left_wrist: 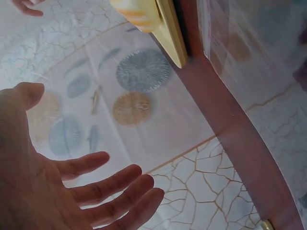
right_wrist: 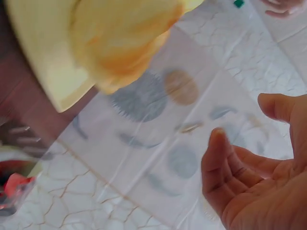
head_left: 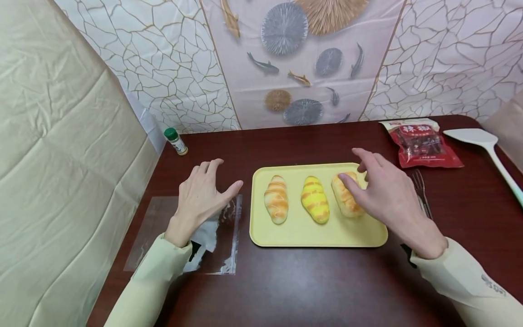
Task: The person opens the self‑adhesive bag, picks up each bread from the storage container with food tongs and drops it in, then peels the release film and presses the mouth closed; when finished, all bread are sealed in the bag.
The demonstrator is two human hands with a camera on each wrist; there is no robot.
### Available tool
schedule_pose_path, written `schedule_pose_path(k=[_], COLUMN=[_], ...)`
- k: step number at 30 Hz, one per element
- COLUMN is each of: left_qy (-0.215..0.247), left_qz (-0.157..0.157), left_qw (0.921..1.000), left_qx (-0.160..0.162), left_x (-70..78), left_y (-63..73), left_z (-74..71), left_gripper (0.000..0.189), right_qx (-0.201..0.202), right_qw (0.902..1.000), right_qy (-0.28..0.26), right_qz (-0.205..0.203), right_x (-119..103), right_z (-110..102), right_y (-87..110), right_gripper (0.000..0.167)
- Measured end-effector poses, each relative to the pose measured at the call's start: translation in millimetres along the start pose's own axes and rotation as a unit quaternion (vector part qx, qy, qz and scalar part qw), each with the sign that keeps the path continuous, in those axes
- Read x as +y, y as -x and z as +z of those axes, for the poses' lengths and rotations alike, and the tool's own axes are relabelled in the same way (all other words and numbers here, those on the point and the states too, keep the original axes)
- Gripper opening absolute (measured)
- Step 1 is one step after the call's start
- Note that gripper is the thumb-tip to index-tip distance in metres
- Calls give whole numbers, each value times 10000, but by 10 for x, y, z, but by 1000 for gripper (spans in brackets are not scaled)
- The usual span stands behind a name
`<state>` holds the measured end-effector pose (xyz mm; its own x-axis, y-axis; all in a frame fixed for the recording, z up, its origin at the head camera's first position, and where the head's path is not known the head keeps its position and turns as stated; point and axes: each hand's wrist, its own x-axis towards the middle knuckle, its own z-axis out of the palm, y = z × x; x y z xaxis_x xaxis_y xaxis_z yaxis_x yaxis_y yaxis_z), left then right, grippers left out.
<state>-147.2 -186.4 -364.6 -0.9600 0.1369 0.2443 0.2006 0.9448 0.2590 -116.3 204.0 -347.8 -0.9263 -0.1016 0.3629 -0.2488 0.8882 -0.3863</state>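
Note:
A pale yellow tray [head_left: 294,236] bears three bread rolls in a row. On its left lies a cream roll with brown stripes [head_left: 276,200], in the middle a bright yellow striped roll [head_left: 315,200], and on the right a golden loaf-shaped bun [head_left: 346,195]. My right hand [head_left: 384,186] hovers over the tray's right side, overlapping the bun in the head view, its fingers bent loosely around nothing. Left of the tray, my left hand [head_left: 202,195] hangs above a clear zip bag [head_left: 151,227], thumb spread and fingers relaxed. The left wrist view shows its palm [left_wrist: 48,191] bare.
A green-capped shaker [head_left: 176,141] stands at the back left. At the back right lie a red food packet [head_left: 421,143] and a white spatula [head_left: 482,138]. A fork [head_left: 421,190] rests right of the tray, partly behind my right hand. Patterned cloth [head_left: 184,59] hangs behind the table.

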Motion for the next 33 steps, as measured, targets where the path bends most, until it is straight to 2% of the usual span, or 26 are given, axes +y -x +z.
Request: schedule_pose_path(k=[4,7,14,18,23,26,29,33], left_qy=[-87,-189,-182,-245,-250,-256,-269,-290], left_qz=[14,23,-323,-476,-723,-851,-953,-1042], left_qw=[9999,9998,9993,9984,9959,9928,9881,9790], left_qx=[51,68,-8,-158,-491,-803,-1176,-1729], left_x=[31,38,43,45,45,34,22,10], left_y=[110,192,390,478,534,555,567,573], left_z=[-28,-38,-57,-17,58,92,121,167], left_gripper=[75,71,57,53,51,51,52,65], right_qx=[119,-23,-231,-592,-1047,-1321,-1596,-1841], right_qw=[9993,9986,9914,9864,9797,9741,9652,9510], right_qy=[-143,-185,-341,-435,-487,-414,-332,-223], right_qz=[-337,-500,-1242,-1469,-1639,-1789,-2043,-2473], right_x=[-172,-313,-654,-838,-1016,-1124,-1245,-1392], right_z=[41,88,285,393,578,713,853,1034], right_y=[62,109,145,149,156,181,221,285], right_gripper=[57,51,40,39,36,37,39,37])
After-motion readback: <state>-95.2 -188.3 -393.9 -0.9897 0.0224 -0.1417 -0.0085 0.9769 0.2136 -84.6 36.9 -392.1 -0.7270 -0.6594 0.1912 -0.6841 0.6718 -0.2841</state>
